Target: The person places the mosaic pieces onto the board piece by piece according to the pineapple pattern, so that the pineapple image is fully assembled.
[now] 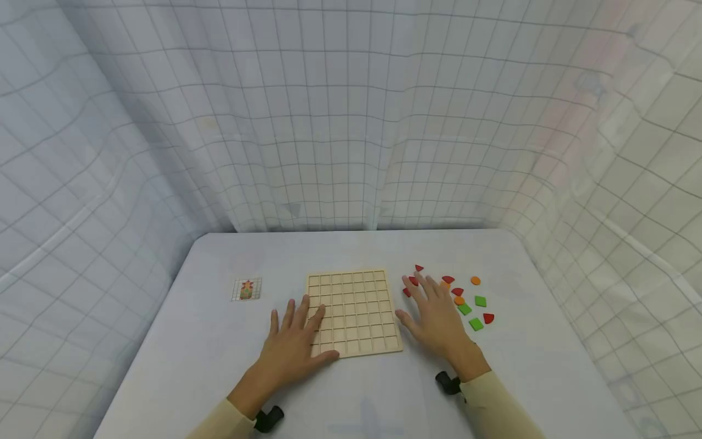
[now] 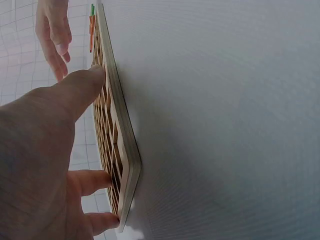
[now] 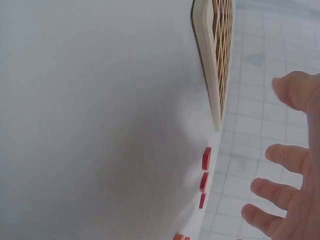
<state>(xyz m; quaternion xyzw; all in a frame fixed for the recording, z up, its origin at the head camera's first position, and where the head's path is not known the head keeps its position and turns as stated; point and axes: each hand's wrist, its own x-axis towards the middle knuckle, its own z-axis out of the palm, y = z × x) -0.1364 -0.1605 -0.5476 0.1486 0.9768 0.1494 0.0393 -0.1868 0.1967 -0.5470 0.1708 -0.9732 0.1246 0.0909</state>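
A square wooden grid board (image 1: 356, 311) lies flat on the table. My left hand (image 1: 293, 347) rests over its left side and near corner with fingers spread; in the left wrist view the thumb (image 2: 87, 85) touches the board's rim. My right hand (image 1: 439, 320) hovers just right of the board, fingers spread and holding nothing. Beneath and beyond it lie small flat pieces: red wedge shapes (image 1: 489, 318), orange discs (image 1: 475, 280) and green squares (image 1: 480, 301). In the right wrist view, several red pieces (image 3: 206, 158) sit past the board's corner, apart from the fingers. The right hand hides part of the pile.
A small card (image 1: 246, 289) with a gridded colored figure lies left of the board. White grid-patterned curtains (image 1: 329, 122) enclose the white table (image 1: 208, 341) at the back and both sides.
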